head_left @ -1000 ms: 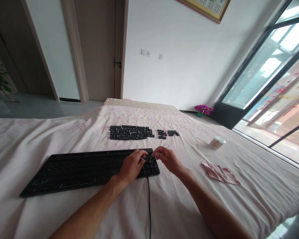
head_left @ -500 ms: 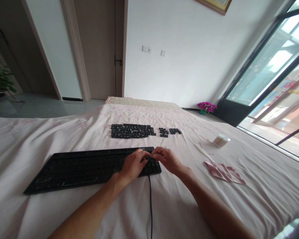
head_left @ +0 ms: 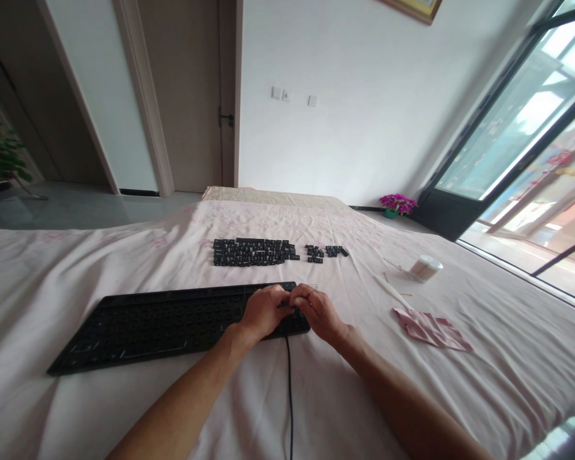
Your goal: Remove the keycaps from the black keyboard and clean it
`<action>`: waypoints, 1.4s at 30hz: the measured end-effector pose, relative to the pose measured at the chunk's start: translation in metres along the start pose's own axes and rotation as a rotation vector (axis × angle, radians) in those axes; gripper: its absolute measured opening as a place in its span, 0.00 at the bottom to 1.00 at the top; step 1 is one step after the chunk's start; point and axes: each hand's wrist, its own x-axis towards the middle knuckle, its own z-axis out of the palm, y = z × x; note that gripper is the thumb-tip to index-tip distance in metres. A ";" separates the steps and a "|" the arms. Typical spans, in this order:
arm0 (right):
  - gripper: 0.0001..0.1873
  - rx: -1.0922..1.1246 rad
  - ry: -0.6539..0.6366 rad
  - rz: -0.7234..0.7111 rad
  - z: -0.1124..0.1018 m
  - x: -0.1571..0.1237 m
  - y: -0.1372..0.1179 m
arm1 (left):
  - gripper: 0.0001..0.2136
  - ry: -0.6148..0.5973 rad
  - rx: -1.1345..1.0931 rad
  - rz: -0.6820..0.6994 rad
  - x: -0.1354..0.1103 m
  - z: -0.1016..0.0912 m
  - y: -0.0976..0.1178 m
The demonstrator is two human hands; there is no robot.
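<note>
A black keyboard (head_left: 163, 322) lies on the pale pink sheet, most of its keycaps off, its cable (head_left: 289, 390) running toward me. Over its right end, my left hand (head_left: 267, 312) is closed, fingertips bent down by the number pad. My right hand (head_left: 319, 312) meets it there, fingers curled in a pinch, with thin wire (head_left: 314, 287) showing just behind the knuckles. Whatever sits between the fingertips is too small and hidden to make out. Beyond the keyboard, loose black keycaps (head_left: 252, 252) lie in rows, with smaller groups of keycaps (head_left: 335, 252) to their right.
Right of my hands lies a crumpled pink cloth (head_left: 432, 329). Behind it a clear tub of cotton swabs (head_left: 426, 268) rests on the sheet (head_left: 354, 390), with a few loose swabs near it. A wall, doors and a glass door stand beyond the bed.
My left hand has shifted slightly right and its fingers have drawn closer to my right hand, over the number pad. The keyboard and the loose keycaps stay in place.
</note>
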 end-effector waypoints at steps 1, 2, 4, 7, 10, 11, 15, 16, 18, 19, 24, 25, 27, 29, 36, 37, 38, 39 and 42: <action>0.12 0.000 0.021 -0.009 0.002 -0.001 0.001 | 0.07 0.007 0.001 0.001 0.000 0.001 0.000; 0.12 -0.001 0.041 -0.017 0.003 -0.001 0.001 | 0.07 0.014 0.005 0.005 0.000 0.002 0.000; 0.12 -0.006 0.082 -0.041 0.007 -0.002 0.002 | 0.11 0.023 0.025 0.018 0.000 0.004 0.001; 0.11 -0.038 0.142 -0.093 0.011 -0.005 0.003 | 0.15 0.036 0.082 0.052 -0.002 0.005 0.002; 0.10 -0.072 0.155 -0.139 0.013 -0.009 0.005 | 0.16 0.058 0.130 0.087 -0.004 0.006 0.004; 0.10 -0.077 0.156 -0.144 0.013 -0.010 0.006 | 0.16 0.064 0.142 0.098 -0.005 0.006 0.005; 0.11 -0.073 0.180 -0.123 0.013 -0.012 0.007 | 0.17 0.064 0.189 0.117 -0.006 0.006 0.008; 0.11 -0.076 0.181 -0.119 0.013 -0.012 0.006 | 0.16 0.059 0.198 0.115 -0.006 0.005 0.009; 0.11 -0.092 0.174 -0.126 0.014 -0.012 0.004 | 0.15 0.049 0.213 0.109 -0.006 0.005 0.010; 0.11 -0.106 0.167 -0.135 0.014 -0.012 0.003 | 0.14 0.044 0.219 0.108 -0.006 0.004 0.010; 0.10 -0.242 0.101 -0.194 0.012 -0.010 -0.004 | 0.10 0.025 0.261 0.110 -0.005 0.008 0.008; 0.10 -0.271 0.087 -0.206 0.012 -0.009 -0.004 | 0.10 0.023 0.267 0.109 -0.005 0.010 0.007; 0.11 -0.319 0.066 -0.231 0.012 -0.008 -0.006 | 0.09 0.019 0.261 0.105 -0.004 0.013 0.004; 0.11 -0.346 0.054 -0.228 0.012 -0.006 -0.007 | 0.09 0.024 0.235 0.095 -0.003 0.015 0.003; 0.11 -0.192 0.172 -0.124 0.008 0.001 -0.016 | 0.07 0.074 -0.034 -0.005 -0.002 0.008 0.003; 0.11 -0.214 0.185 -0.137 0.007 0.001 -0.017 | 0.08 0.089 -0.102 -0.032 -0.002 0.006 0.002; 0.10 -0.256 0.188 -0.158 0.005 0.001 -0.019 | 0.09 0.103 -0.168 -0.055 -0.002 0.005 0.002; 0.10 -0.302 0.186 -0.181 0.003 0.001 -0.020 | 0.10 0.116 -0.226 -0.074 -0.002 0.005 0.001; 0.11 -0.369 0.154 -0.257 0.001 0.002 -0.022 | 0.10 0.139 -0.313 -0.115 0.000 0.004 -0.001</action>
